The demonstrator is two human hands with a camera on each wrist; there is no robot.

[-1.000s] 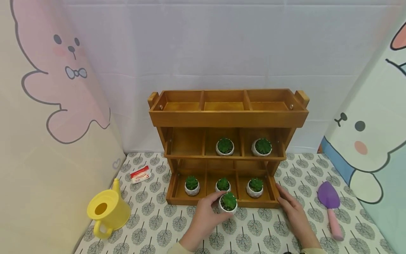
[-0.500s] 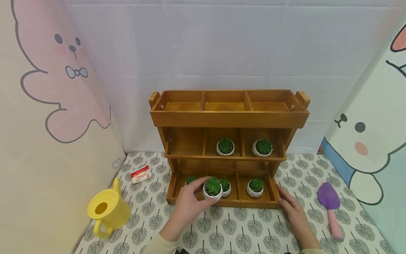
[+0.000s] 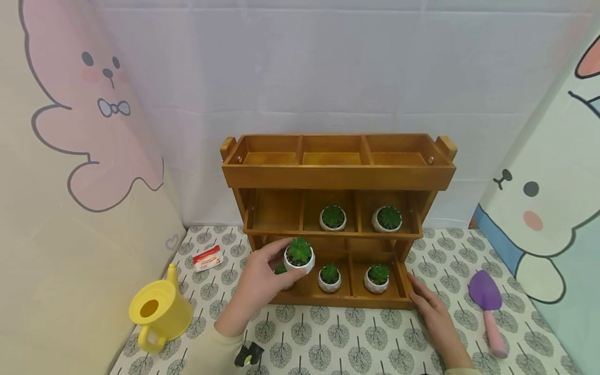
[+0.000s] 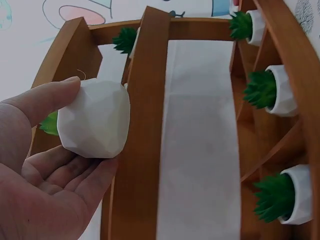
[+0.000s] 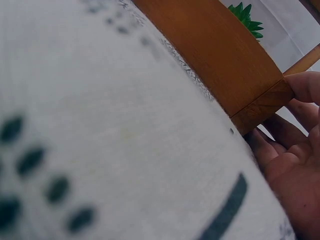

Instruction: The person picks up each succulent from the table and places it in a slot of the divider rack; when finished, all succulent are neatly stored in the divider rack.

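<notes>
My left hand grips a small white faceted pot with a green succulent, raised in front of the wooden plant shelf. In the left wrist view, the thumb lies on one side of the pot and the fingers on the other. Behind it, a second potted succulent in the bottom left compartment is mostly hidden. My right hand holds the shelf's lower right front corner, thumb and fingers around the wood.
Potted succulents stand in the bottom middle and bottom right compartments, and two more on the middle tier. A yellow watering can and a red-white packet lie left; a purple trowel with a pink handle lies right.
My left hand has carried the potted succulent leftward and upward from the shelf's front edge, past the bottom middle pot. The right hand has stayed at the shelf corner.
</notes>
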